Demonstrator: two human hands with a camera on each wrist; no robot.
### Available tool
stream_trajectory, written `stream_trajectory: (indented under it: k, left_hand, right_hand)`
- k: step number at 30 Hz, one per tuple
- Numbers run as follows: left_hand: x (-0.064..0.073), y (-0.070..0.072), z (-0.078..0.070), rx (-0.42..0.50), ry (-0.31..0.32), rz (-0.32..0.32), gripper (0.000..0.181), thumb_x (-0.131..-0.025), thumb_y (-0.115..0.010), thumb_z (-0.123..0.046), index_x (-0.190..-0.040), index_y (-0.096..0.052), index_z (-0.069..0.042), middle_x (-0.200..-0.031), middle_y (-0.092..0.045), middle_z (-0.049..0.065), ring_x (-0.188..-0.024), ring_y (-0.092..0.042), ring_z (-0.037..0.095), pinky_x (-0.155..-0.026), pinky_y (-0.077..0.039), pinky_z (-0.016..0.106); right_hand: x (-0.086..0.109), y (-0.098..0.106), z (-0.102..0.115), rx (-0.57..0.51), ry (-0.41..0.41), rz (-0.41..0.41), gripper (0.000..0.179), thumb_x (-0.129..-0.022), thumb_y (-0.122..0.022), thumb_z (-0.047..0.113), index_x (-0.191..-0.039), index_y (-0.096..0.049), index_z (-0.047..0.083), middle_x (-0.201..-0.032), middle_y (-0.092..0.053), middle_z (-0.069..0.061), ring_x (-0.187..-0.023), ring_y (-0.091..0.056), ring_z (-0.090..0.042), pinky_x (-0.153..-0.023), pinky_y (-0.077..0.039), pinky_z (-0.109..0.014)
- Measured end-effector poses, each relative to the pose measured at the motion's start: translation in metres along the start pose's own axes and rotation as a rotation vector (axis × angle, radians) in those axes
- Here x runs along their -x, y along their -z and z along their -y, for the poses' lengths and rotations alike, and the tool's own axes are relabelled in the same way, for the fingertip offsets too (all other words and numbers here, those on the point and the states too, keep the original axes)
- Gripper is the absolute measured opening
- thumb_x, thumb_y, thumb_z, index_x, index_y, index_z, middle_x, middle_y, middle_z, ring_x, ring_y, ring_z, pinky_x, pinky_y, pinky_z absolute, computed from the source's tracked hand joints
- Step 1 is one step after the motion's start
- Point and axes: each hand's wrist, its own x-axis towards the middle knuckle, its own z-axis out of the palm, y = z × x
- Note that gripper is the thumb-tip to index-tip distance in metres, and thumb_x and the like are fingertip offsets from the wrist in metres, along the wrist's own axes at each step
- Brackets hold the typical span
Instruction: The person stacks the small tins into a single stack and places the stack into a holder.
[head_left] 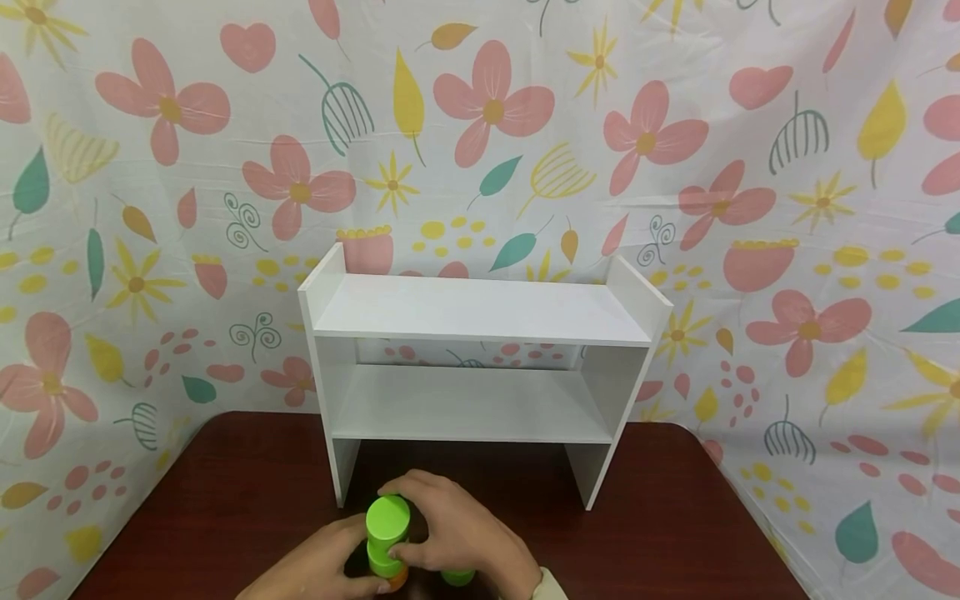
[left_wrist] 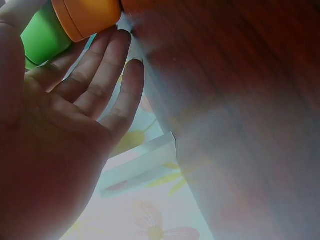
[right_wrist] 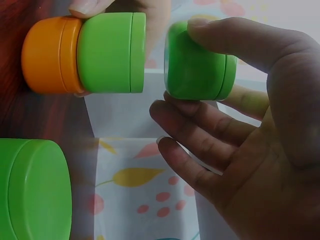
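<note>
My right hand (head_left: 465, 529) pinches a small green lidded jar (right_wrist: 197, 72) between thumb and fingers. In the right wrist view this jar is lined up over a second green jar (right_wrist: 107, 55), with a narrow gap between them. That second jar stands on an orange jar (right_wrist: 45, 55), which is on the table. My left hand (head_left: 315, 567) steadies this pair, its thumb and a fingertip on opposite sides where the two jars meet. The left wrist view shows its other fingers (left_wrist: 132, 80) fairly straight beside the orange jar. Another green jar (right_wrist: 40, 190) stands to the right, partly under my right hand.
A white two-tier shelf (head_left: 480, 404) stands on the dark red-brown table (head_left: 697, 517), beyond my hands. Its side panels reach down to the tabletop. Behind and beside the table hangs a white cloth (head_left: 570, 208) with flowers and leaves.
</note>
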Motion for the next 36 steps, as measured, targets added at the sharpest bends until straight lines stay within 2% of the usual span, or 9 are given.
stream_trajectory:
  k: [13,27,36]
  left_hand:
    - [0.0011,0.0003,0.0002,0.015,0.027,0.004,0.051,-0.095,-0.077,-0.054,-0.138,-0.059,-0.035,-0.127,-0.065,-0.016,-0.114,-0.063,0.004,-0.094,-0.057,0.031]
    - [0.0,0.0003,-0.0028,0.013,0.026,0.0,0.042,-0.094,-0.079,-0.051,-0.129,-0.061,-0.037,-0.117,-0.065,-0.019,-0.107,-0.062,0.001,-0.093,-0.056,0.03]
    - [-0.0001,0.0,-0.003,0.022,0.035,0.0,0.043,-0.094,-0.079,-0.052,-0.13,-0.061,-0.036,-0.119,-0.065,-0.018,-0.107,-0.063,0.001,-0.092,-0.056,0.03]
  right_hand:
    - [-0.0001,-0.0021,-0.0008,-0.007,-0.017,0.019,0.054,-0.085,-0.088,0.022,-0.134,-0.065,0.02,-0.122,-0.065,0.013,-0.108,-0.059,0.003,-0.093,-0.052,-0.019]
    - [-0.0008,-0.0031,-0.0015,-0.02,-0.048,0.049,0.053,-0.086,-0.088,0.022,-0.134,-0.065,0.019,-0.125,-0.065,0.011,-0.109,-0.059,0.003,-0.093,-0.053,-0.02]
    - [-0.0013,-0.0046,-0.0027,-0.014,-0.063,0.056,0.053,-0.087,-0.088,0.023,-0.134,-0.065,0.018,-0.126,-0.065,0.011,-0.109,-0.059,0.003,-0.093,-0.053,-0.02]
